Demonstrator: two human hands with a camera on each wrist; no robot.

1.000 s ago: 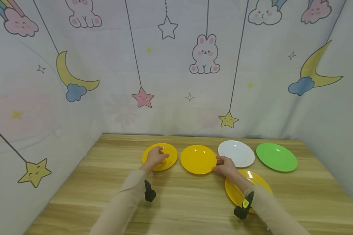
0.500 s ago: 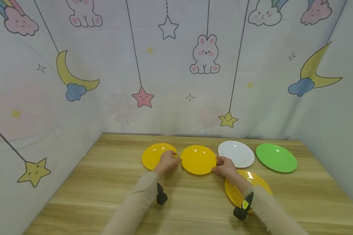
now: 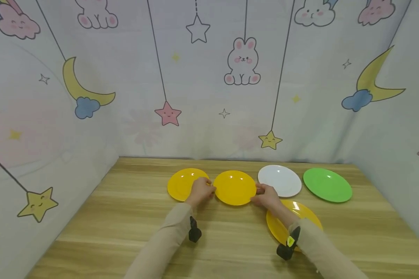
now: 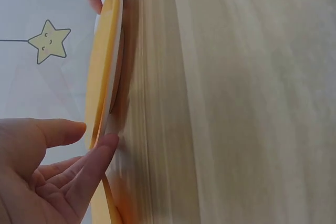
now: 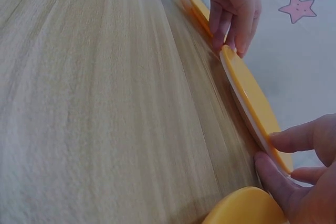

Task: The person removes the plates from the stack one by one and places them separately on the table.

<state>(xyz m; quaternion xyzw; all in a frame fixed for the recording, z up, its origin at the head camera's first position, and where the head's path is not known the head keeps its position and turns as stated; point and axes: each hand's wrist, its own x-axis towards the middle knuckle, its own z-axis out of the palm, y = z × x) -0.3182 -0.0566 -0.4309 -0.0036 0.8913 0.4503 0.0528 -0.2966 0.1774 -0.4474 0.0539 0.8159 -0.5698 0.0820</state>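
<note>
In the head view a round yellow plate (image 3: 234, 188) lies mid-table between both hands. My left hand (image 3: 199, 192) holds its left edge, thumb and fingers on either side of the rim in the left wrist view. At the opposite edge, my right hand (image 3: 268, 197) pinches the rim, one finger on top and another digit low at the side. Beneath the yellow plate's rim (image 5: 249, 93) the right wrist view shows a paler layer; whether it is a second plate I cannot tell. Partly behind the left hand lies another yellow plate (image 3: 179, 186).
A white plate (image 3: 279, 180) and a green plate (image 3: 327, 185) lie to the right in the back row. Under my right forearm is a further yellow plate (image 3: 305, 213). The wooden table (image 3: 230, 248) meets patterned cloth walls (image 3: 209, 135) at the back and sides.
My left hand has moved right, from over the leftmost yellow plate to the left edge of the middle one. The right hand stays at that plate's right edge.
</note>
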